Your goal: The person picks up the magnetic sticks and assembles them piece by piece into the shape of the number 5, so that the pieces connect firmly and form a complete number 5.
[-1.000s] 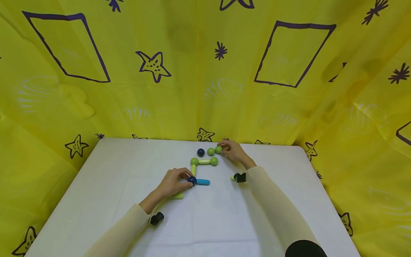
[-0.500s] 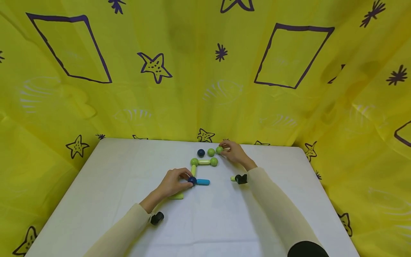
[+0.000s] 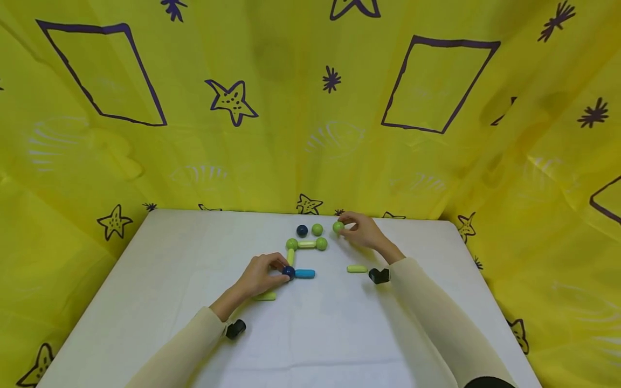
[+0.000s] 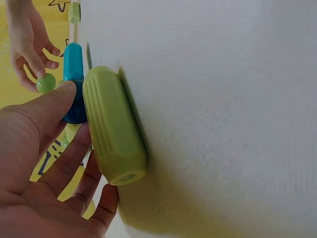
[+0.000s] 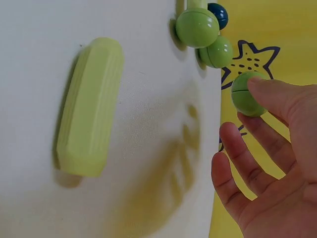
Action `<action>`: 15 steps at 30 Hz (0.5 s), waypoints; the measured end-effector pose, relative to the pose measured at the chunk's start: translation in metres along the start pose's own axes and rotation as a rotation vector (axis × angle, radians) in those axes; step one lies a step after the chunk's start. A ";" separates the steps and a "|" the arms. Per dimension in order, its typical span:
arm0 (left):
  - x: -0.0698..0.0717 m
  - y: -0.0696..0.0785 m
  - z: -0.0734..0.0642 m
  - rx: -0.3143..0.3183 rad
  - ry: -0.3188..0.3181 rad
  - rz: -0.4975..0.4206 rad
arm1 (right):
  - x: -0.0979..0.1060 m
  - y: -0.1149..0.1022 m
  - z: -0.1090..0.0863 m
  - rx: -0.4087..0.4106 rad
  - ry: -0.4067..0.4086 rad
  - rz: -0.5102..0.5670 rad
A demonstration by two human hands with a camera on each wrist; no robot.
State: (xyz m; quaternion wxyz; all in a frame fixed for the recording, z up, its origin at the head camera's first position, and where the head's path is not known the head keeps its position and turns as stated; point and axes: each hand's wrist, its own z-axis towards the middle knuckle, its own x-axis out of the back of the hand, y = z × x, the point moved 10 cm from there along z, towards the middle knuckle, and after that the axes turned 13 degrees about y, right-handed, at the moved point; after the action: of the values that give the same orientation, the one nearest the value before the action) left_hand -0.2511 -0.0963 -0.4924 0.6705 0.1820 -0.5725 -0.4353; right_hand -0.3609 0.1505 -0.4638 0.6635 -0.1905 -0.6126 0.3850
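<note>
My left hand [image 3: 262, 276] pinches a dark blue ball [image 3: 288, 272] between thumb and fingers. Joined to that ball are a blue rod [image 3: 305, 274] pointing right and a yellow-green rod [image 3: 290, 256] leading back to a green ball [image 3: 291, 244]. From there a pale green rod [image 3: 306, 244] runs to another green ball [image 3: 322, 243]. My right hand [image 3: 364, 230] holds a loose green ball [image 5: 247, 94] by thumb and fingertips, lifted off the table in the right wrist view. Under the left hand lies a separate yellow-green rod [image 4: 114, 124].
Behind the joined pieces sit a loose dark blue ball [image 3: 302, 230] and a loose green ball [image 3: 317, 229]. A single yellow-green rod [image 3: 357, 269] lies near the right wrist. Yellow patterned cloth [image 3: 271, 134] hangs behind the white table [image 3: 145, 280].
My right hand has moved slightly right with its green ball, away from the other loose green ball, uncovering the rod by the wrist. The left hand has stayed on the blue ball.
</note>
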 end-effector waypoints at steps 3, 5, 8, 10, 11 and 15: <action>-0.001 0.000 0.000 0.000 -0.002 0.000 | 0.006 -0.004 -0.006 0.041 0.011 0.018; -0.001 0.000 0.000 -0.004 -0.004 0.000 | 0.010 -0.007 -0.012 0.058 0.017 0.026; -0.001 0.001 0.000 -0.006 -0.006 -0.003 | 0.014 -0.008 -0.020 0.052 0.027 0.032; -0.001 0.001 0.000 -0.003 -0.004 -0.004 | 0.015 -0.010 -0.025 0.052 0.027 0.035; -0.001 0.001 0.001 0.000 -0.003 -0.006 | 0.015 -0.011 -0.027 0.049 0.025 0.041; -0.001 0.000 0.001 0.005 0.003 0.000 | 0.012 -0.014 -0.036 0.056 0.004 0.068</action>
State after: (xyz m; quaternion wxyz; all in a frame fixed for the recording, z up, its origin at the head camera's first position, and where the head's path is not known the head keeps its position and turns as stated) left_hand -0.2520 -0.0954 -0.4927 0.6706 0.1845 -0.5729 -0.4337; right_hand -0.3236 0.1590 -0.4519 0.6564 -0.1936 -0.5933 0.4238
